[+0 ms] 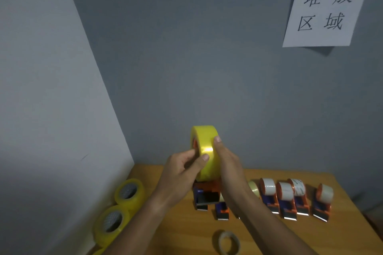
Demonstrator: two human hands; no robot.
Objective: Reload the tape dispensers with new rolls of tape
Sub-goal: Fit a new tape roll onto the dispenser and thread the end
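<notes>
A: Big picture first: wooden table (259, 232) under everything, and you've got the yellow tape roll (204, 151) lifted above it, sitting on the orange-and-blue dispenser (207, 193).

B: Hands?

A: Your left hand (182, 174) pinches the roll's near edge; your right hand (228, 163) wraps its right side. Right of that dispenser, four loaded dispensers (290, 198). Left, spare yellow rolls (120, 207).

B: Smallest?

A: An empty core (229, 242), nearer you.
</notes>
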